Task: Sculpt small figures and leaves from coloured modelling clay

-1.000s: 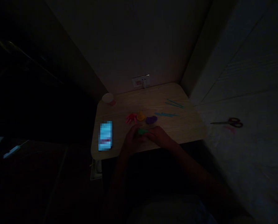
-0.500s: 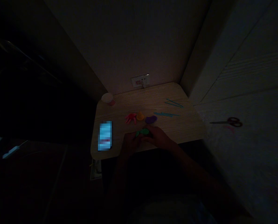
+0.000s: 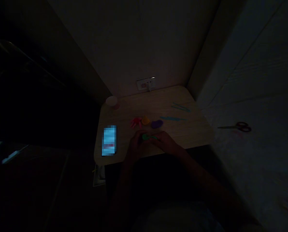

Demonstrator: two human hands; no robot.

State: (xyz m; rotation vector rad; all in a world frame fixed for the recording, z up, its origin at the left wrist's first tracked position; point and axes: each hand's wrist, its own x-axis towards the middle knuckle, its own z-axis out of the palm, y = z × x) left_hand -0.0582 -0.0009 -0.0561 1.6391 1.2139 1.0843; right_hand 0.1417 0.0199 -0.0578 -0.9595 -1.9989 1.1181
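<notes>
The room is dim. A piece of green modelling clay (image 3: 146,137), rounded at its left end and narrower to the right, is held between my two hands near the table's front edge. My left hand (image 3: 135,142) has its fingers closed at the rounded end. My right hand (image 3: 165,141) pinches the narrow end. Just beyond them lie a red clay shape with finger-like strips (image 3: 136,122), an orange clay lump (image 3: 145,120) and a purple clay oval (image 3: 157,124).
A lit phone (image 3: 109,140) lies at the table's left, with a pale tub (image 3: 112,102) behind it. Thin blue tools (image 3: 173,119) rest on the right of the wooden table (image 3: 144,100). Scissors (image 3: 235,126) lie on a pale surface beyond. A wall socket (image 3: 146,84) is behind.
The green clay has been turned: its wide end was at the right and is now at the left. My left hand has shifted slightly up and right around it.
</notes>
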